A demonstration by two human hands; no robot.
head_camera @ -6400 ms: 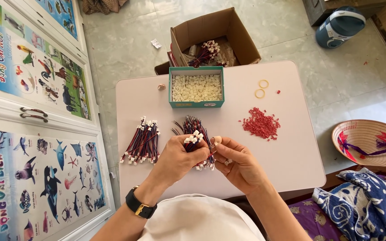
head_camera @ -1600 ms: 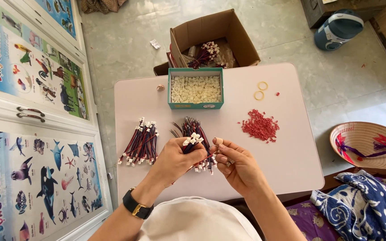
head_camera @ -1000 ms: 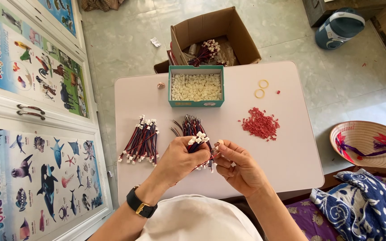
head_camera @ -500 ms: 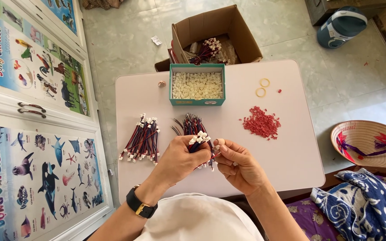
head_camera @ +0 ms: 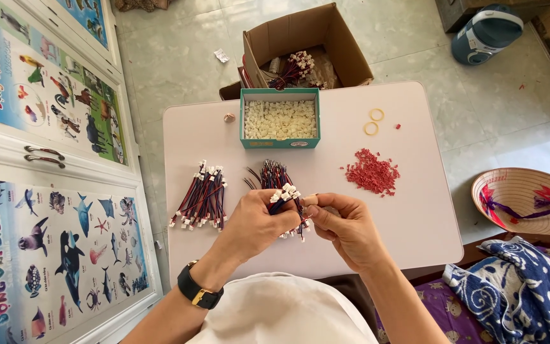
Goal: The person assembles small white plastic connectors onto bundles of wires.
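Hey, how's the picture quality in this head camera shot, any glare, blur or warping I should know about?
Head view: even daylight, sharp focus on both hands, the left hand and right hand on the wire bundle; soft shadows under them on the table; bright glare on the floor tiles at right; the cabinet doors bow outward, a wide-angle warp.

Sunlit tiled floor [head_camera: 179, 64], poster-covered cabinet doors [head_camera: 46, 191]

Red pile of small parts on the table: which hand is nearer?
Right. The right hand sits just below and left of the red pile, apart from it. The left hand is farther left, holding the wire bundle.
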